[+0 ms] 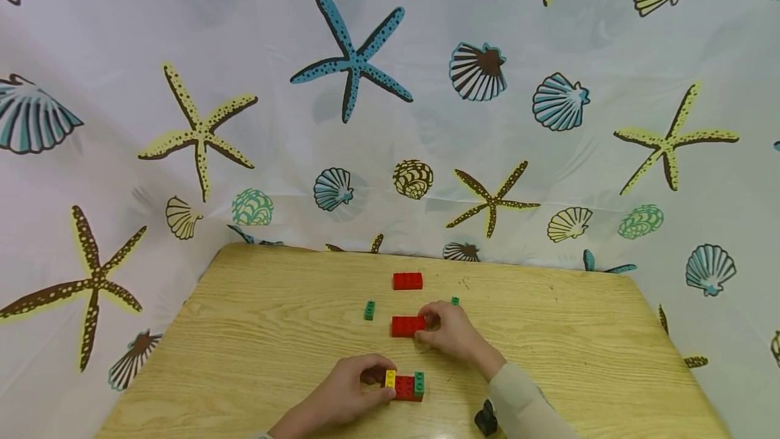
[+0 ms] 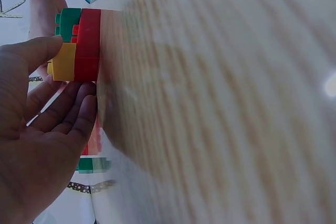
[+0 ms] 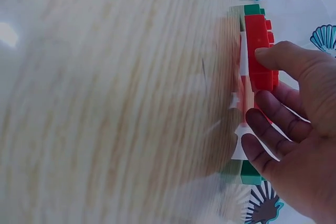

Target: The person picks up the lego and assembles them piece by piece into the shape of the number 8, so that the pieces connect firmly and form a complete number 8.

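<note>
In the head view my left hand (image 1: pixel 350 388) grips the left end of a small brick build, thumb at its near side and index finger at its far side. The build is a red toy brick (image 1: pixel 404 388) with a yellow brick (image 1: pixel 390 378) on its left end and a green brick (image 1: pixel 419 385) on its right end. Farther back, my right hand (image 1: pixel 456 334) pinches the right end of another red brick (image 1: pixel 407 326). The right wrist view shows the thumb pressed on that brick's side (image 3: pixel 257 35), with studs facing up from the table.
A third red brick (image 1: pixel 407 281) lies farther back on the wooden table (image 1: pixel 274 330). One small green brick (image 1: pixel 369 310) is to the left, another (image 1: pixel 455 301) behind my right hand. A black object (image 1: pixel 485 419) is by the right sleeve. Shell-patterned cloth (image 1: pixel 378 148) surrounds the table.
</note>
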A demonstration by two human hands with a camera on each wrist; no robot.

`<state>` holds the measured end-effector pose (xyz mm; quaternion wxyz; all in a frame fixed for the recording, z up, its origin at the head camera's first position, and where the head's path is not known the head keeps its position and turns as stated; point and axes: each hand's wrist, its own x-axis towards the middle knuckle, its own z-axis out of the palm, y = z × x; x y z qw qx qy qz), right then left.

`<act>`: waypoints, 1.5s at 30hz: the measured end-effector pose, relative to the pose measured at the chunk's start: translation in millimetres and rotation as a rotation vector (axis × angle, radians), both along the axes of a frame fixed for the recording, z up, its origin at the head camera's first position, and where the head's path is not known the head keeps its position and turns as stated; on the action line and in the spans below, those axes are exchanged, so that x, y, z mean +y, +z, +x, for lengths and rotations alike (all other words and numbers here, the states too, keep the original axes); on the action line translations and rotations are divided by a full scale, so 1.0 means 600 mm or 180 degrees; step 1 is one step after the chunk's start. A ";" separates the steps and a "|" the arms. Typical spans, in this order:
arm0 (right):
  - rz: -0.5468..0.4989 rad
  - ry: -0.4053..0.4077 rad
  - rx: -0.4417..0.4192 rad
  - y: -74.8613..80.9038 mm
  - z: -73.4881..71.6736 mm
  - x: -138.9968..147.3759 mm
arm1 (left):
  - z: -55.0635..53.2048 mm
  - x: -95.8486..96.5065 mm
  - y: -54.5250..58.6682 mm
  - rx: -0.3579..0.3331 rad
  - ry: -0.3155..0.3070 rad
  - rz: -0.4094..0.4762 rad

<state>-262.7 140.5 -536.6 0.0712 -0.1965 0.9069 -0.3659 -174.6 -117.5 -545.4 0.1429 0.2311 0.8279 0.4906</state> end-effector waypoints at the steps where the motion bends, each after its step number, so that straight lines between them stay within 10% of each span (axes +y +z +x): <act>1: -0.0003 -0.0018 -0.0010 0.001 0.002 0.001 | 0.000 0.000 0.000 0.0000 0.0003 -0.0007; 45: -0.0425 0.0226 0.0213 0.046 0.096 0.017 | 0.001 0.000 0.000 0.0046 0.0010 -0.0046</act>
